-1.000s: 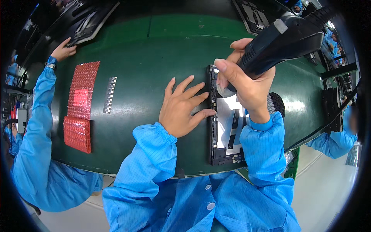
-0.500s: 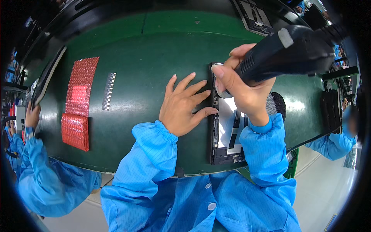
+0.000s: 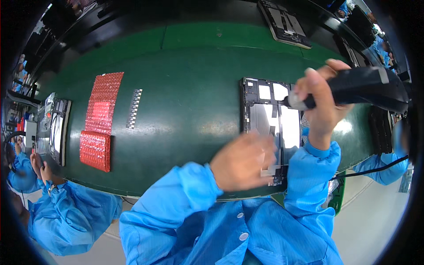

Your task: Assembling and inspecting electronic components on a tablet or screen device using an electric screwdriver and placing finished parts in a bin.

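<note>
A flat electronic device (image 3: pixel 289 126) with a black frame and bright silver panels lies before me, its inside facing up. My right hand (image 3: pixel 322 95) is closed round the front part of a black power screwdriver (image 3: pixel 366 86). The tool is tilted, its tip pointing left over the upper right part of the device; whether the tip touches it I cannot tell. Over the device's lower left part is my left hand (image 3: pixel 243 161). Motion smears its fingers, and it hides part of the frame; nothing shows in it.
Red bubble wrap (image 3: pixel 104 104) and a black-and-white strip (image 3: pixel 134 108) lie to the left. A similar device (image 3: pixel 287 24) rests at the back. A co-worker (image 3: pixel 75 216) sits far left beside another device (image 3: pixel 59 132). A black cable (image 3: pixel 371 168) hangs near a green tray (image 3: pixel 339 192), lower right.
My right hand has drawn the screwdriver rightward from the device's upper left edge. My left hand has moved down and right over the device. At far left, the co-worker's raised device now lies lower.
</note>
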`<state>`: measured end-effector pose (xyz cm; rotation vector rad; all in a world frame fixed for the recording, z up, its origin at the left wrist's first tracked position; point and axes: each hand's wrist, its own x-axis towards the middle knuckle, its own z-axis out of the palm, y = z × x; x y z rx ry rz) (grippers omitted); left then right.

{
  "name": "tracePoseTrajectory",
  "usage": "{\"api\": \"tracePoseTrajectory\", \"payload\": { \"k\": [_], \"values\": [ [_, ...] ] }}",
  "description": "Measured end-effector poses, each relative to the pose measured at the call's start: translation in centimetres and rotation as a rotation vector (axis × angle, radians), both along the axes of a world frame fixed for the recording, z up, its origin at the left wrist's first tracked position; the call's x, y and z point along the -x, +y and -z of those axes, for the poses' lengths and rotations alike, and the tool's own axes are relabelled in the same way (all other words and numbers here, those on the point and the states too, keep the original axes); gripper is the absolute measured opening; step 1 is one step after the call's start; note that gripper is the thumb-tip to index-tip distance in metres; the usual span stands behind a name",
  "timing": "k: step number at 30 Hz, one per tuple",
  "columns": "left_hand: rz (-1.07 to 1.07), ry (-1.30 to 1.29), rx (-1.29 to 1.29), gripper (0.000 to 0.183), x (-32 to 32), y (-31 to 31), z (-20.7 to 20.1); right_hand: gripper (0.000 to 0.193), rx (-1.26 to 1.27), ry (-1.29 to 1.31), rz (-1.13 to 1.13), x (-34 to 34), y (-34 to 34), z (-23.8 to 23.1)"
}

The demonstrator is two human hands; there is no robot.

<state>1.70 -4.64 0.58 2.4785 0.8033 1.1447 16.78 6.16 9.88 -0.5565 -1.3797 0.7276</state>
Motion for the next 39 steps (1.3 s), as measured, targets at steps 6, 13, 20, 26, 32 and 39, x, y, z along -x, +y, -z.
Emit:
{"api": "tracePoseTrajectory", "payload": {
  "k": [6,13,20,26,32,39],
  "values": [
    [-0.02,0.279,-0.144,0.035,-1.2,-2.9,0.5,0.037,0.081,0.089,0.105,-4.2,-1.2,0.4],
    [-0.396,0.406,-0.155,0.038,6.8,7.2,0.4,0.038,0.183,0.11,0.071,-4.8,-2.1,3.8],
    [-1.109,0.641,0.295,0.066,12.0,19.1,0.1,0.037,0.356,0.036,-0.084,-3.6,-3.0,5.0],
    [-0.974,0.507,0.256,0.077,14.8,19.2,1.0,0.036,0.415,0.053,-0.166,-2.8,-3.3,5.5],
    [-0.611,0.73,0.337,0.081,9.1,10.1,-1.2,0.037,0.381,0.045,-0.063,-3.4,-2.9,5.3],
    [-0.365,0.442,0.335,0.041,12.0,0.7,-1.5,0.032,0.405,0.048,-0.059,-3.0,-2.8,5.5]
  ]
}}
